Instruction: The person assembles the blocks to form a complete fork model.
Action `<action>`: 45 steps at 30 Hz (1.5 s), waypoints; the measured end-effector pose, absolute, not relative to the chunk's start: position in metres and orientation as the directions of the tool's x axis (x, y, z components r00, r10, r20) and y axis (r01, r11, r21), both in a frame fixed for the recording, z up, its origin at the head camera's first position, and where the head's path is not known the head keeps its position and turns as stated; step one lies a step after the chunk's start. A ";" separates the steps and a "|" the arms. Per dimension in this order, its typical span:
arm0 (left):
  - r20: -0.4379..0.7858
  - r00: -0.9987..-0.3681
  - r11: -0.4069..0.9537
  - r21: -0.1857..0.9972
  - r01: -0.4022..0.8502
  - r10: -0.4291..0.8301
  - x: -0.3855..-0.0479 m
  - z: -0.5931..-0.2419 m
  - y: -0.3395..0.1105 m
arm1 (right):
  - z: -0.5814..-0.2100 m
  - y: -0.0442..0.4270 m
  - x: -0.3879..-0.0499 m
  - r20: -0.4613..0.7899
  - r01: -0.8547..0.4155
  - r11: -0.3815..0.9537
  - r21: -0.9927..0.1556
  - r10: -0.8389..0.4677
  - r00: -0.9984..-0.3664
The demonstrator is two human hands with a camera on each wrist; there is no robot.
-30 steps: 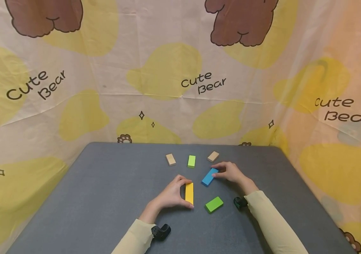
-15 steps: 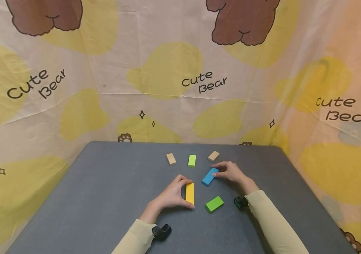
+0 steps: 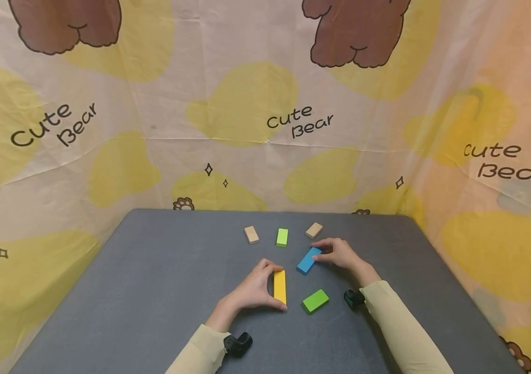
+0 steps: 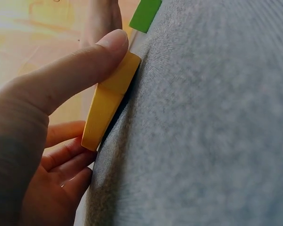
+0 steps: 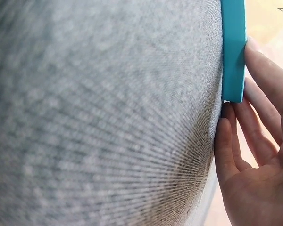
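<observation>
My left hand point(image 3: 252, 286) holds a yellow block point(image 3: 280, 287) by its two ends, thumb at the near end and fingertips at the far end. In the left wrist view the yellow block point(image 4: 108, 103) lies at the table surface under the thumb. A blue block point(image 3: 308, 261), slanted on the table, is pinched at its far right end by my right hand point(image 3: 340, 254). From the right wrist, the blue block point(image 5: 233, 52) shows with the thumb against its face and other fingers around its end. Between the forearms lies a green block point(image 3: 315, 301), touched by neither hand.
Along the back of the grey table point(image 3: 167, 270) lie a tan block point(image 3: 251, 235), a light green block point(image 3: 281, 237) and another tan block point(image 3: 314, 230). The right fingers are close to that last one. A printed cloth point(image 3: 247, 114) hangs behind the table.
My left hand and the yellow block have shifted very slightly toward me. The right hand and the other blocks look the same.
</observation>
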State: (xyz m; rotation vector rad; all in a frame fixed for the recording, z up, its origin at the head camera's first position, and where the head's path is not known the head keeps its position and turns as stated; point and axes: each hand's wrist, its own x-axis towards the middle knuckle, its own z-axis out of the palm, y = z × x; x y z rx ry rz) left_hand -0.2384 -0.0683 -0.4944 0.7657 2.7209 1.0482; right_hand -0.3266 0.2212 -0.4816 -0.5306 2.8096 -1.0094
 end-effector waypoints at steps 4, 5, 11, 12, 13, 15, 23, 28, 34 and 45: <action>0.065 -0.861 0.625 0.661 0.416 0.504 -0.238 -0.494 -0.069 | -0.481 0.220 -0.326 0.011 -0.275 0.718 -0.640 -0.349 -0.937; 0.062 -0.861 0.625 0.662 0.414 0.504 -0.238 -0.494 -0.069 | -0.481 0.220 -0.326 0.010 -0.273 0.719 -0.639 -0.347 -0.938; 0.042 -0.866 0.622 0.679 0.391 0.498 -0.238 -0.495 -0.070 | -0.482 0.220 -0.327 -0.001 -0.260 0.725 -0.638 -0.339 -0.941; 0.043 -0.866 0.619 0.681 0.390 0.498 -0.238 -0.494 -0.070 | -0.482 0.220 -0.327 -0.003 -0.256 0.723 -0.641 -0.336 -0.942; 0.043 -0.866 0.617 0.684 0.390 0.499 -0.238 -0.494 -0.070 | -0.482 0.220 -0.327 -0.005 -0.253 0.722 -0.644 -0.335 -0.942; 0.050 -0.864 0.614 0.683 0.396 0.501 -0.239 -0.494 -0.071 | -0.482 0.220 -0.327 -0.004 -0.252 0.721 -0.645 -0.333 -0.943; 0.055 -0.860 0.611 0.682 0.403 0.507 -0.239 -0.495 -0.071 | -0.482 0.220 -0.327 -0.014 -0.240 0.727 -0.643 -0.325 -0.946; 0.050 -0.858 0.603 0.690 0.400 0.512 -0.239 -0.496 -0.072 | -0.482 0.220 -0.327 -0.014 -0.237 0.729 -0.642 -0.321 -0.947; 0.051 -0.857 0.602 0.690 0.401 0.513 -0.240 -0.495 -0.072 | -0.481 0.220 -0.327 -0.017 -0.237 0.725 -0.647 -0.324 -0.946; 0.050 -0.854 0.601 0.689 0.404 0.517 -0.240 -0.495 -0.072 | -0.482 0.220 -0.327 0.002 -0.259 0.727 -0.636 -0.334 -0.943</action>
